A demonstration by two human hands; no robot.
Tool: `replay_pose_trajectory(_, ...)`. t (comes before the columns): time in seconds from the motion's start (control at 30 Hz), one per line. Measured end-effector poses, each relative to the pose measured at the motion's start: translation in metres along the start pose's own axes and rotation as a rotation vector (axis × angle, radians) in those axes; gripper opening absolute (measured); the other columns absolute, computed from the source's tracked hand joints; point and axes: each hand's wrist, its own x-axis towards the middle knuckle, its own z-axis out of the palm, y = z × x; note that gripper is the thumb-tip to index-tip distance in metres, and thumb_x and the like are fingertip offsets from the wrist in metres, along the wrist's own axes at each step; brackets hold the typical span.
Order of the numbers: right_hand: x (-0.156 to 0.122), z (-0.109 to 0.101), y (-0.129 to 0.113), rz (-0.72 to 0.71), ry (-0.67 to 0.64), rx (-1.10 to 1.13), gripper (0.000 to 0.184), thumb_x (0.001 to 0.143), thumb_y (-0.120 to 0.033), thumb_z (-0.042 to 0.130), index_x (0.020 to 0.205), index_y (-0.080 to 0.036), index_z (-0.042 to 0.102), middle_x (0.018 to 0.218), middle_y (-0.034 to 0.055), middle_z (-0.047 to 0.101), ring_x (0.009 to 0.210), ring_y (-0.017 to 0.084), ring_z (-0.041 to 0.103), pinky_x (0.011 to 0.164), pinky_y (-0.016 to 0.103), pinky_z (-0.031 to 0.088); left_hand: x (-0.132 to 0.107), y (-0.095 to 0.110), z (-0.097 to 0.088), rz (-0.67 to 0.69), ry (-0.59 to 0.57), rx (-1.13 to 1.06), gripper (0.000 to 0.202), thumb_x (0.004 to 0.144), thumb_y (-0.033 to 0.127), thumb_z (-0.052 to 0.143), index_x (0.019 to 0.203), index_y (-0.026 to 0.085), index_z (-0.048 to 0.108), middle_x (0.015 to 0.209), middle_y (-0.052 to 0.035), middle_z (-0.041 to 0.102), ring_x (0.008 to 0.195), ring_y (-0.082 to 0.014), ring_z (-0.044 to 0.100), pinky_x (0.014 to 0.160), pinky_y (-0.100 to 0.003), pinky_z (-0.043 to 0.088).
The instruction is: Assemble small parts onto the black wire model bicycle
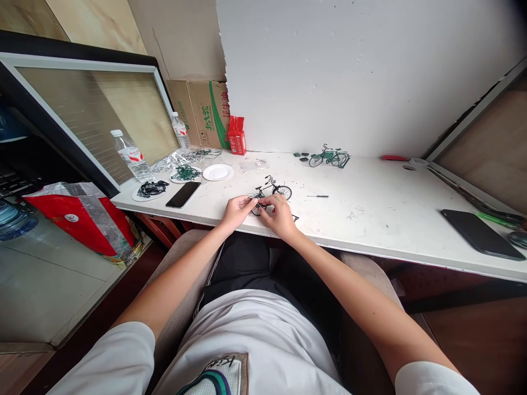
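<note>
A small black model bicycle stands on the white table in front of me, its handlebars pointing away and to the right. My left hand pinches at its rear wheel from the left. From the right, my right hand has thumb and fingers closed at the same rear part, and it hides some of the frame. Whether a small piece sits between the fingertips is too small to tell. A small black part lies just right of my right hand. Further right rests a thin screwdriver.
A green model bicycle stands by the wall. On the left are a phone, a plate of black parts, green parts, a white plate and water bottles. A black tablet-like device lies at right.
</note>
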Motion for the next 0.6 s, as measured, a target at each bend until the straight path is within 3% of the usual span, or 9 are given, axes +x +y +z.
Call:
replay_pose_trajectory(0.43, -0.0003, 0.0012, 0.0004, 0.03, -0.01, 0.004, 0.01, 0.094, -0.029, 0.068, 0.103, -0.025, 0.07, 0.102, 0.0089, 0.069, 0.102, 0.029, 0.059, 0.085, 0.044, 0.052, 0.0004, -0.0024, -0.0016, -0.031, 0.001, 0.002, 0.047, 0.083, 0.059, 0.078, 0.093, 0.013, 0.074, 0.092, -0.0095, 0.076, 0.083, -0.0179, 0.069, 0.071, -0.027, 0.053)
replay_pose_trajectory(0.6, -0.0005, 0.0013, 0.001, 0.023, -0.009, 0.006, 0.009, 0.096, -0.03, 0.066, 0.103, -0.025, 0.071, 0.102, 0.009, 0.069, 0.102, 0.029, 0.059, 0.086, 0.045, 0.053, 0.0009, -0.0032, -0.0008, -0.035, 0.009, -0.008, 0.047, 0.077, 0.056, 0.084, 0.092, 0.013, 0.073, 0.093, -0.0106, 0.076, 0.084, -0.0196, 0.07, 0.072, -0.029, 0.055)
